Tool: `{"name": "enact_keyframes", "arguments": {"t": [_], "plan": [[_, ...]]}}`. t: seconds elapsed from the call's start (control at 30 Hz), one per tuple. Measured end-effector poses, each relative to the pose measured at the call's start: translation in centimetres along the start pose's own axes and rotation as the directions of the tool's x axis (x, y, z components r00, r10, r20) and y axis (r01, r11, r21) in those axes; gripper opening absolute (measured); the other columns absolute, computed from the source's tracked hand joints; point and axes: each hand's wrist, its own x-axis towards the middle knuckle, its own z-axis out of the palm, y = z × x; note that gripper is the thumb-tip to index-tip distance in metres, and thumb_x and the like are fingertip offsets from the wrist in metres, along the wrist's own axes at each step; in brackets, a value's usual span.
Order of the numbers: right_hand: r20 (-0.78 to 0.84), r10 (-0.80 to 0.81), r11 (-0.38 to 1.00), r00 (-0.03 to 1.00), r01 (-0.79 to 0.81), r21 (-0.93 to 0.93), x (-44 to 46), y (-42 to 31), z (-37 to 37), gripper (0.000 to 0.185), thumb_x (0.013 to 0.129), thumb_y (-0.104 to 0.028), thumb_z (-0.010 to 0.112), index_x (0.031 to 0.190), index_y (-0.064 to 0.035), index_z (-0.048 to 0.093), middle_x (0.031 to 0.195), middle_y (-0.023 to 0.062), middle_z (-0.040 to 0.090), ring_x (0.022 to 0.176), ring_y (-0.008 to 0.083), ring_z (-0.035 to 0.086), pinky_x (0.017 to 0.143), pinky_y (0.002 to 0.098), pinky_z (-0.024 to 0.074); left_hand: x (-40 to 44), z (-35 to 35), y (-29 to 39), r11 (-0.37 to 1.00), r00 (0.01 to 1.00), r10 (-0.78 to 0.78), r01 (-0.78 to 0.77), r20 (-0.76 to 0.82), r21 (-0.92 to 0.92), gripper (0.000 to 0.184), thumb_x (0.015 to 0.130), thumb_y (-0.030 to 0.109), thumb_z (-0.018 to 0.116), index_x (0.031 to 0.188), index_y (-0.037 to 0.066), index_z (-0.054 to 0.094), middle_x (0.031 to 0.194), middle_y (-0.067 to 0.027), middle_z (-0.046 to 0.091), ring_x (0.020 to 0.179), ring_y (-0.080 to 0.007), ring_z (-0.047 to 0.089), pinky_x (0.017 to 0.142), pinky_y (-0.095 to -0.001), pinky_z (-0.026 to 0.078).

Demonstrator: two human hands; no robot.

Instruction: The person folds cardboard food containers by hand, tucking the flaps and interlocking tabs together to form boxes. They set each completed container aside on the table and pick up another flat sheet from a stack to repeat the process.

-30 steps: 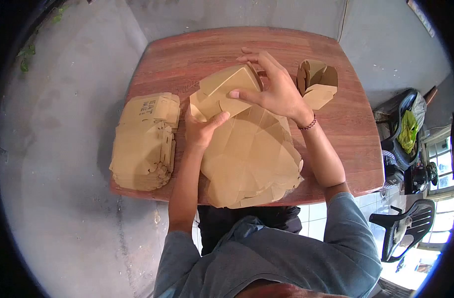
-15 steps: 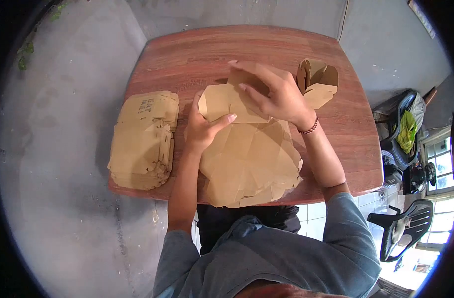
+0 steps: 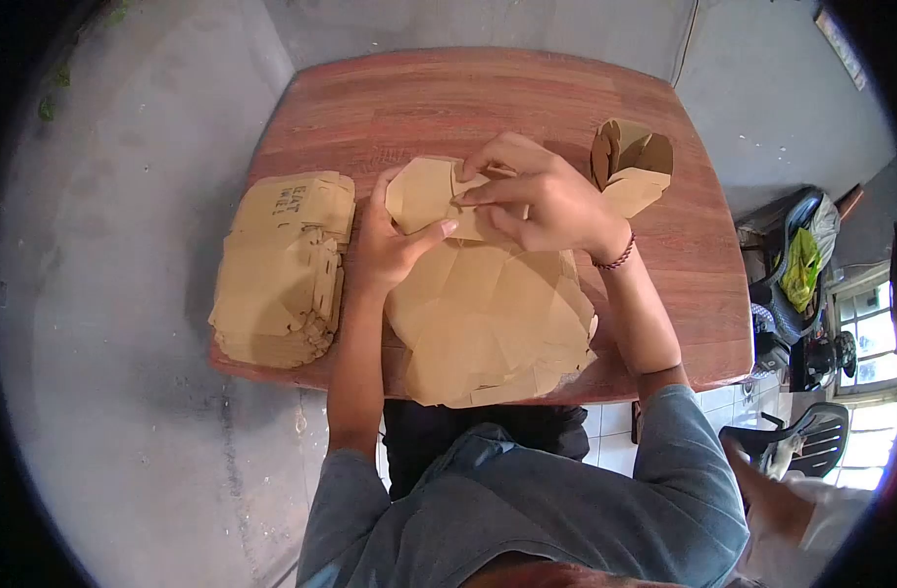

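My left hand grips the left end of a brown cardboard box, its thumb on the near side. Bent over the right part of the same box is my right hand, fingers curled and pinching at a flap. Beneath and nearer to me lies a spread of flat cardboard pieces. A stack of flat cardboard with printed lettering rests at the table's left. Toward the back right stands a folded, open-topped cardboard box.
The wooden table has walls behind and to its left. Right of it are a seat with bags and a dark plastic chair. Another person's bare limb shows at the lower right.
The box in my hands has turned and its flaps have folded inward. My right hand has come down from open fingers to a pinch. Another person has appeared at the lower right.
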Motion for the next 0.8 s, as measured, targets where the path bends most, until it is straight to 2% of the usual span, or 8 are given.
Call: {"name": "enact_keyframes", "arguments": {"t": [0.1, 0.3, 0.4, 0.5, 0.6, 0.8], "plan": [[0.045, 0.06, 0.998, 0.997, -0.06, 0.006, 0.0, 0.0, 0.4, 0.028, 0.074, -0.001, 0.074, 0.1, -0.0097, 0.078, 0.116, 0.0087, 0.064, 0.1, 0.026, 0.063, 0.085, 0.037, 0.0549, 0.1, -0.3, 0.2, 1.0, 0.999, -0.006, 0.005, 0.042, 0.019, 0.065, 0.079, -0.002, 0.076, 0.136, -0.001, 0.045, 0.117, -0.0099, 0.063, 0.107, -0.016, 0.062, 0.093, -0.032, 0.052], [0.036, 0.083, 0.994, 0.996, -0.08, -0.08, -0.4, 0.7, 1.0, 0.028, 0.079, -0.009, 0.075, 0.107, -0.0123, 0.075, 0.117, 0.0124, 0.061, 0.098, 0.028, 0.064, 0.084, 0.038, 0.0551, 0.0, -0.5, 0.4, 0.994, 0.999, 0.002, -0.008, 0.048, 0.112, 0.06, 0.08, -0.004, 0.074, 0.135, -0.003, 0.049, 0.118, -0.0115, 0.067, 0.104, -0.0153, 0.066, 0.09, -0.0311, 0.053], [0.093, 0.155, 0.988, 0.984, -0.151, -0.041, -0.2, 0.2, 1.0, 0.021, 0.081, -0.008, 0.073, 0.102, -0.0081, 0.07, 0.119, 0.0144, 0.06, 0.098, 0.03, 0.065, 0.084, 0.0393, 0.055, -0.1, -0.5, 0.3, 0.994, 0.999, 0.028, -0.032, 0.041, 0.105, 0.059, 0.081, -0.002, 0.075, 0.134, -0.003, 0.05, 0.116, -0.0116, 0.068, 0.103, -0.0157, 0.066, 0.09, -0.031, 0.054], [0.14, 0.224, 0.975, 0.965, -0.22, -0.042, -0.3, 0.8, 1.7, 0.017, 0.081, -0.007, 0.071, 0.096, -0.0047, 0.063, 0.119, 0.0148, 0.059, 0.096, 0.0313, 0.065, 0.084, 0.0398, 0.0546, 0.0, -0.7, 0.0, 0.982, 0.997, 0.012, -0.026, 0.072, 0.188, 0.058, 0.081, -0.001, 0.075, 0.133, -0.003, 0.05, 0.113, -0.0113, 0.069, 0.103, -0.0159, 0.067, 0.089, -0.0304, 0.053], [0.125, 0.229, 0.973, 0.966, -0.229, -0.008, -0.2, 0.7, 1.6, 0.015, 0.079, -0.005, 0.069, 0.092, -0.0028, 0.062, 0.118, 0.0145, 0.059, 0.094, 0.0309, 0.066, 0.084, 0.0394, 0.0542, -0.1, -0.5, 0.0, 0.974, 0.998, -0.017, 0.002, 0.061, 0.228, 0.056, 0.082, 0.001, 0.075, 0.132, -0.003, 0.051, 0.11, -0.0107, 0.071, 0.102, -0.0162, 0.068, 0.088, -0.0301, 0.053], [0.16, 0.229, 0.972, 0.96, -0.235, 0.017, -0.1, 0.7, 1.3, 0.015, 0.079, -0.002, 0.067, 0.092, -0.0018, 0.061, 0.115, 0.0133, 0.061, 0.093, 0.0294, 0.066, 0.082, 0.0379, 0.0541, -0.3, -0.2, 0.3, 0.982, 0.998, -0.023, 0.012, 0.056, 0.189, 0.055, 0.082, 0.001, 0.075, 0.132, -0.001, 0.052, 0.108, -0.0107, 0.071, 0.1, -0.0161, 0.068, 0.087, -0.0301, 0.053]]}}
